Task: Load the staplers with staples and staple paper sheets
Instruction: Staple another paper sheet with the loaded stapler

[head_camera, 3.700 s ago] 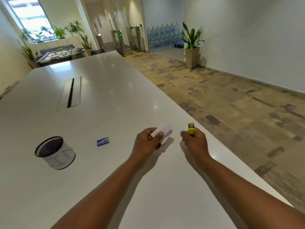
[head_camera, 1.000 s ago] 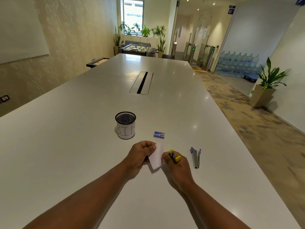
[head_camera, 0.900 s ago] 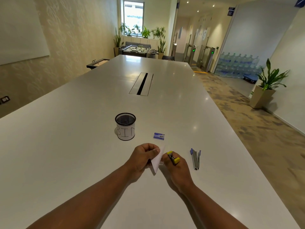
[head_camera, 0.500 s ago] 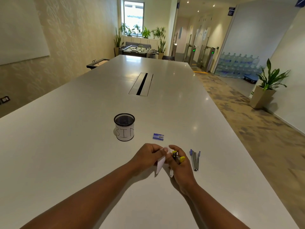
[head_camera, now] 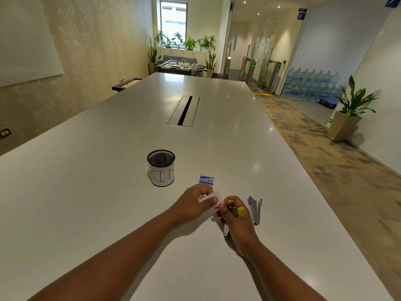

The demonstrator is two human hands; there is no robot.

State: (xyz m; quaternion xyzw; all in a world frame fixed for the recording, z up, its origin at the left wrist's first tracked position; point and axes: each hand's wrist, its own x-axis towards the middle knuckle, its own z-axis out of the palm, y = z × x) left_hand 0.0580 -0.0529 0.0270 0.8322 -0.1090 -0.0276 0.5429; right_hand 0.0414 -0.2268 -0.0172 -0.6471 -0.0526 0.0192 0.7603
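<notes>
Held in the right hand (head_camera: 235, 222): a small yellow stapler (head_camera: 234, 210), fingers wrapped round it, long axis running from far-left to near-right, yellow rear end poking out at the right of the fist, darker metal mouth aimed left toward the paper. Whether the mouth bites the sheet cannot be told. Pinched in the left hand (head_camera: 194, 203): a small white paper sheet (head_camera: 213, 197), thumb on top, fingers curled under, the sheet lying nearly flat with its right edge meeting the stapler's mouth. Below the right hand, a thin white strip (head_camera: 226, 228) hanging down toward the table (head_camera: 86, 170), nature unclear.

Just right of the right hand, resting on the table: a second stapler (head_camera: 255, 209), silver with blue ends, swung open in a narrow V, long axis running near to far, the hinge at the near end and the blue tips at the far end. Just beyond the left hand, a small blue and white staple box (head_camera: 206, 180) lying flat. Farther left, standing upright, a black mesh cup (head_camera: 161, 168) wrapped in white paper with hand-drawn letters.

Compared with half a second ago: paper turned from edge-on and drooping to nearly flat and raised, both hands still close together at the same spot. Compared with a second ago: stapler's yellow end swung a little more to the right. Cup, box and open stapler unmoved.
</notes>
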